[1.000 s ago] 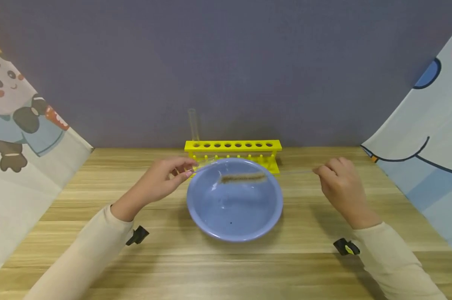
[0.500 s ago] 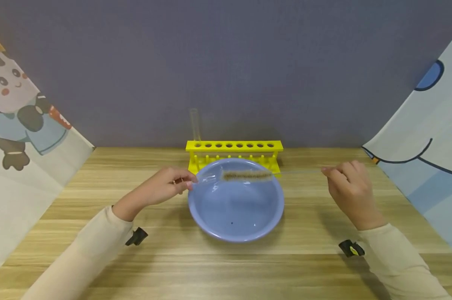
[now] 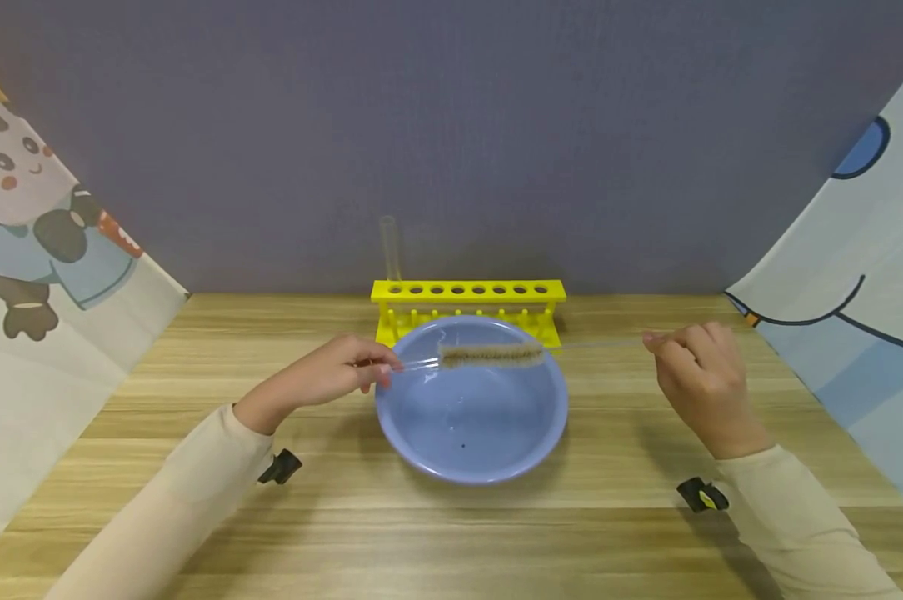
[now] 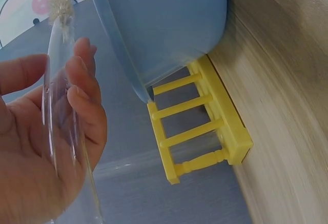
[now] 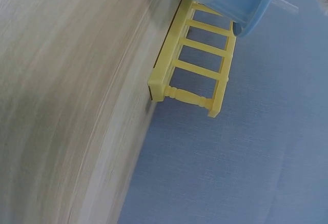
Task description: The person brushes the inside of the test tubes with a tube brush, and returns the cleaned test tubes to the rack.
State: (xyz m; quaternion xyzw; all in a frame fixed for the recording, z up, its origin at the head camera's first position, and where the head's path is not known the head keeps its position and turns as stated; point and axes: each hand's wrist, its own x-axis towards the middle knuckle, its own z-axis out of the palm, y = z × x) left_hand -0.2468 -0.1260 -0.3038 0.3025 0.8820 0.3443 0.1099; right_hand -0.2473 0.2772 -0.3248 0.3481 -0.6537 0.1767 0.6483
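Note:
My left hand [image 3: 339,369] holds a clear glass test tube [image 3: 419,364] between thumb and fingers, tilted close to level over the left rim of the blue basin [image 3: 470,457]. In the left wrist view the tube lies along the palm, the thumb on one side and fingertips on the other. My right hand [image 3: 702,379] pinches the thin wire handle [image 3: 597,343] of a test tube brush, fingers curled. The brush's tan bristles [image 3: 491,356] hang above the basin, their left end at the tube's mouth. In the left wrist view a bristle tip [image 4: 60,1] meets that mouth.
Behind the basin stands a yellow test tube rack [image 3: 466,291], with another clear tube [image 3: 390,248] upright in its leftmost hole. A grey panel [image 3: 451,150] rises behind the wooden table [image 3: 451,542]. Printed cartoon sheets [image 3: 62,225] flank both sides.
The tube in my left hand has swung down from an upward slant to line up with the brush. My right hand and the brush have shifted slightly right, then stayed nearly still.

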